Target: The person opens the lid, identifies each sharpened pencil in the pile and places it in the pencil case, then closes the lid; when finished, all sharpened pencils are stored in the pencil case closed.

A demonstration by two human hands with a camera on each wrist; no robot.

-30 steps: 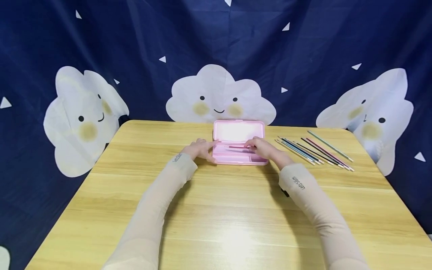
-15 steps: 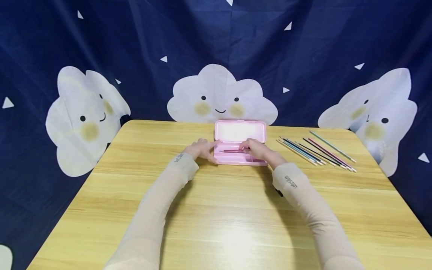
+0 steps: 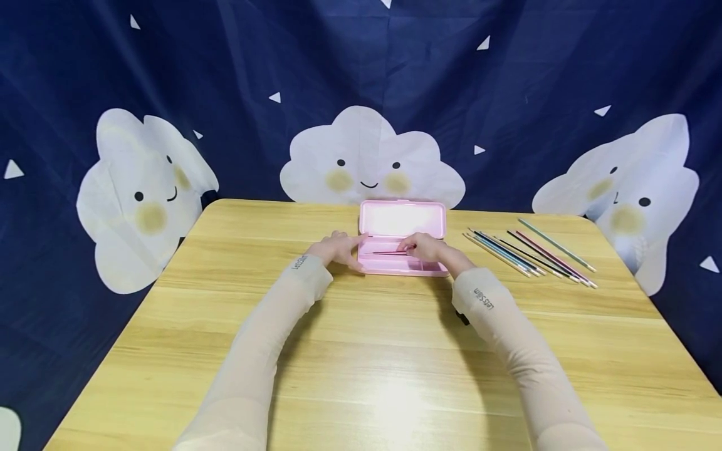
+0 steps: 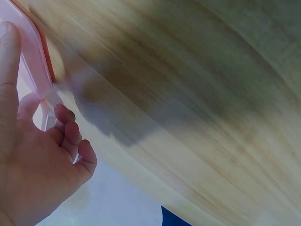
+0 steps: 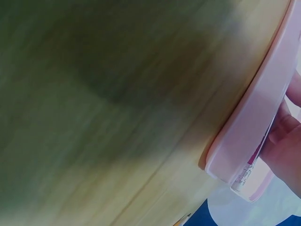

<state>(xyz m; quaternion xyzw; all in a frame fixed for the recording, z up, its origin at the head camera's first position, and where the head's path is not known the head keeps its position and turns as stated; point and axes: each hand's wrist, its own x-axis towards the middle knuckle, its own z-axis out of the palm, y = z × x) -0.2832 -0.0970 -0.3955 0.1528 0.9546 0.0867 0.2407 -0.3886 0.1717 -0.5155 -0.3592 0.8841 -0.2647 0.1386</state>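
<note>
There goes your right hand: over the last second it has travelled left across the open pink pencil case and dipped lower, bringing the dark red pencil with it. Your right fingers are pinching that pencil, now stretched lengthwise over the rear of the tray, point to the left; whether it touches the floor of the tray, you can't tell from here. By the look of it, this one is nearly stowed, only the release not yet made.

And your left hand? Rock steady against the case, thumb and forefinger spread to grip its left end front and back, the other fingers loosely curled. The case seems to have held its place on the table, lid raised behind. Off to the right, the loose pencils lie fanned out, undisturbed through the move, so there looks to be plenty left outside the case.
</note>
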